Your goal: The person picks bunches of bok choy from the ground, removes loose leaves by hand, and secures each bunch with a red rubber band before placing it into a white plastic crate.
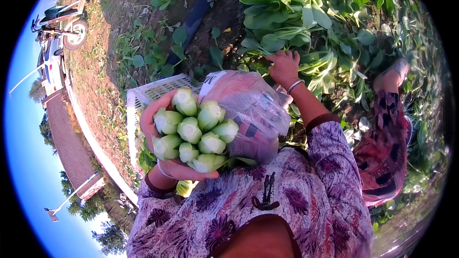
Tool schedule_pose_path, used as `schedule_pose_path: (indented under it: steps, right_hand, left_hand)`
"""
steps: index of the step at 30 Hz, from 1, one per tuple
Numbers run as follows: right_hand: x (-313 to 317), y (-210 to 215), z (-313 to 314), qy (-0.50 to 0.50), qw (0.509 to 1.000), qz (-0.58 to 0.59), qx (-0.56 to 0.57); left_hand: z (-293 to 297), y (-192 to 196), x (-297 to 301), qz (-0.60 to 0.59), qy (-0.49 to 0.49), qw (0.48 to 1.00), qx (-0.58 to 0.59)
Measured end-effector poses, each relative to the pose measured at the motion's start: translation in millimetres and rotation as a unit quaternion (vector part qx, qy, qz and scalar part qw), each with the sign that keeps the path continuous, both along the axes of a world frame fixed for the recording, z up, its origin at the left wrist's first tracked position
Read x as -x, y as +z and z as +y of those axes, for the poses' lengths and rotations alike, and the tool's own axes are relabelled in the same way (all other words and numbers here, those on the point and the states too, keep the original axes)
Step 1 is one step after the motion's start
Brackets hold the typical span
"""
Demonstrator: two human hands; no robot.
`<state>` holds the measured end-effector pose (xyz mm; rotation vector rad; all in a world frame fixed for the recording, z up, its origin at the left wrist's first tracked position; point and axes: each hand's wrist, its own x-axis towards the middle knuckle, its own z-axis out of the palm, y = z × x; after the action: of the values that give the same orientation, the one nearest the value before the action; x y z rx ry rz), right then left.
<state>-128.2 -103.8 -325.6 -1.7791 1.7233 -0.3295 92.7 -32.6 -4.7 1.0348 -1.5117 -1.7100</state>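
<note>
My left hand point(179, 169) is wrapped round a bunch of bok choy point(190, 130), its pale, cut stem ends facing up. Just right of the bunch is a clear plastic bag point(258, 110) with printing on it, lying over something reddish that I cannot make out. Farther off, my right hand point(285, 70) reaches with fingers apart onto the near edge of a heap of leafy greens point(296, 14). It touches the leaves, and no plant shows gripped in it. The leaves of the held bunch are mostly hidden below its stems.
A white slatted crate point(160, 89) stands behind the left hand. A dark hose point(205, 12) crosses the soil beyond it. My outstretched leg point(385, 148) lies among plants at the right. Far left are a motorbike point(71, 34) and a white car point(54, 67).
</note>
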Motion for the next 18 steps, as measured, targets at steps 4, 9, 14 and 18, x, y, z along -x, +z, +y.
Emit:
schedule_pose_path:
  steps: [4, 9, 14, 18]
  right_hand:
    - [28.0, 37.7, 11.0, -0.102, 0.985, -0.105, 0.088]
    - [62.6, 115.2, 26.5, -0.226, 0.896, -0.357, 0.141]
    - [102.9, 199.9, 64.0, -0.307, 0.853, -0.366, 0.211]
    - [141.4, 253.0, 108.0, -0.273, 0.871, -0.317, 0.258]
  left_hand:
    - [-19.8, 0.5, 18.7, -0.153, 0.047, 0.960, 0.229]
    - [-18.9, 6.3, 30.7, -0.091, 0.045, 0.973, 0.209]
    - [-18.0, 3.3, 39.8, -0.091, 0.043, 0.963, 0.251]
    - [-13.3, 6.1, 62.1, -0.034, 0.041, 0.980, 0.190]
